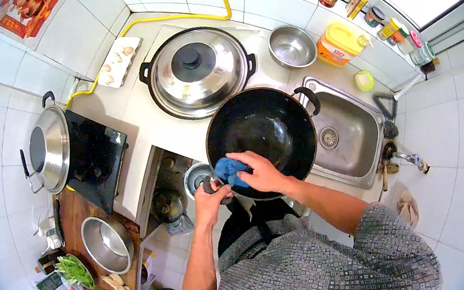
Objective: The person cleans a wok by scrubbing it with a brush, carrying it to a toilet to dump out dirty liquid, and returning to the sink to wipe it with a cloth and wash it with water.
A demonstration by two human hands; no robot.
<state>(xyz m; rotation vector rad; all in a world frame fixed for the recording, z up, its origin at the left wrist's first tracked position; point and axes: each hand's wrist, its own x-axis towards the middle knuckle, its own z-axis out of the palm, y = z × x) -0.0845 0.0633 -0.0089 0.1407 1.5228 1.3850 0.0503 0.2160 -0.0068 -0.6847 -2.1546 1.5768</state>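
A large black wok (266, 131) lies at the counter's front edge, partly over the sink's left rim, its inside shiny. My left hand (211, 199) is closed around the wok's near handle. My right hand (257, 174) presses a blue cloth (230, 171) against the inner left wall of the wok, near that handle. The wok's other handle (309, 100) points to the upper right, over the sink.
Behind the wok stands a lidded pan (197, 69). A steel bowl (292, 46) and yellow tub (341, 43) are at the back. The sink (350, 133) is on the right. A black stove (96, 156), lidded pot (51, 149) and steel basin (108, 244) are on the left.
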